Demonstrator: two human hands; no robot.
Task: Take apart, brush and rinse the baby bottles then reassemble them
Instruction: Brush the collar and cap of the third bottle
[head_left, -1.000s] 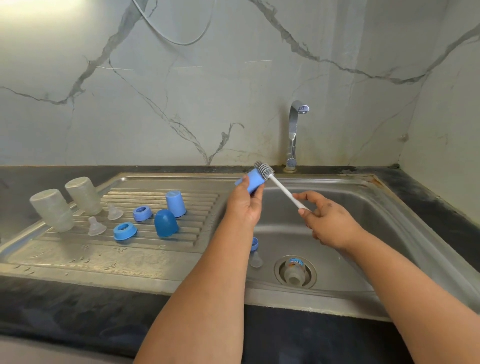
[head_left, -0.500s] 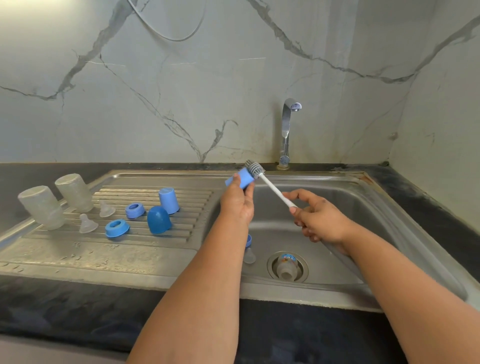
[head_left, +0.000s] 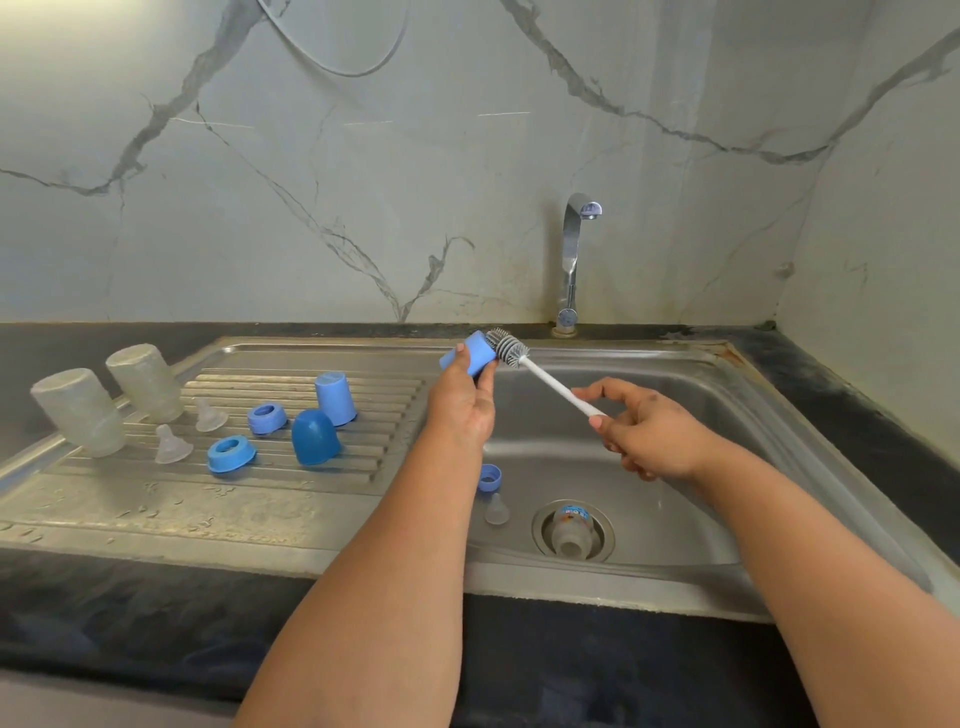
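Note:
My left hand (head_left: 462, 405) grips a light blue bottle cap (head_left: 469, 353) above the sink's left edge, its mouth turned right. My right hand (head_left: 641, 431) pinches the white handle of a bottle brush (head_left: 550, 382); the grey bristle head (head_left: 506, 348) sits at the cap's mouth. On the drainboard (head_left: 156, 499) stand two upturned clear bottles (head_left: 80, 410) (head_left: 145, 382), two clear teats (head_left: 170, 445) (head_left: 209, 414), two blue collar rings (head_left: 231, 453) (head_left: 266, 418), a dark blue cap (head_left: 313, 436) and a light blue cap (head_left: 335, 397). In the basin lie a blue ring (head_left: 490, 477), a teat (head_left: 497, 509) and a small bottle (head_left: 571, 530) on the drain.
The steel sink basin (head_left: 701, 519) is set in a dark counter (head_left: 130, 613). A chrome tap (head_left: 574, 260) rises at the back, with no water running. A marble wall stands behind and to the right, with a hose looping at the top.
The brush head has stayed at the cap's mouth while my hands hold their grips. The view shifted slightly; the parts on the drainboard have not moved.

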